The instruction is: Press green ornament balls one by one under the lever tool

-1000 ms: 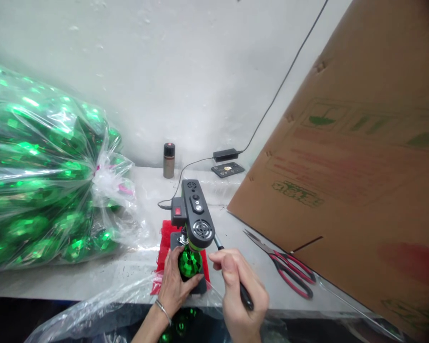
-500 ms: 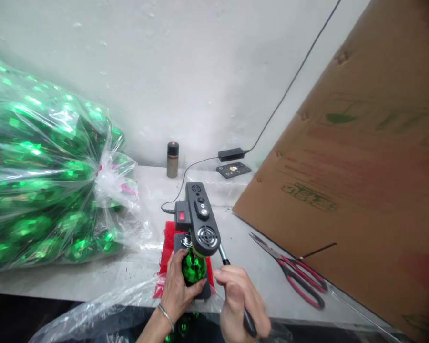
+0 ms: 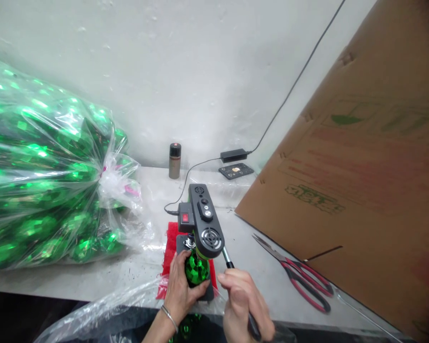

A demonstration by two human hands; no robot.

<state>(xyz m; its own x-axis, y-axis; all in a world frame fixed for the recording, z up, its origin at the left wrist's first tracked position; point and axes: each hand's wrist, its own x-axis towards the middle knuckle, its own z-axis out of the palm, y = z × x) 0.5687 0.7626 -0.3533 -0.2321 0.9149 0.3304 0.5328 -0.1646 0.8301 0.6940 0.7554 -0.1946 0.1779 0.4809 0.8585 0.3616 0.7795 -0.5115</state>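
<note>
A shiny green faceted ball ornament (image 3: 196, 269) sits under the head of a small black bench machine (image 3: 208, 221). My left hand (image 3: 180, 283) is closed around the ball from the left and front, thumb along its near side. My right hand (image 3: 246, 302) grips the black-handled lever (image 3: 229, 259) at the machine's right side. The machine has a red switch (image 3: 185, 217) and stands on a red cloth (image 3: 169, 247). The machine head hides the top of the ball.
At left lies a tied clear bag (image 3: 57, 190) full of green balls. Red-and-black scissors (image 3: 300, 276) lie at right before a large cardboard box (image 3: 343, 166). Behind stand a bottle (image 3: 175, 161), a phone (image 3: 236, 171) and a power adapter (image 3: 234, 155). Clear plastic hangs at the front edge.
The whole view has shifted slightly, so everything appears a little farther right. Both hands keep the same hold on the ball and the lever.
</note>
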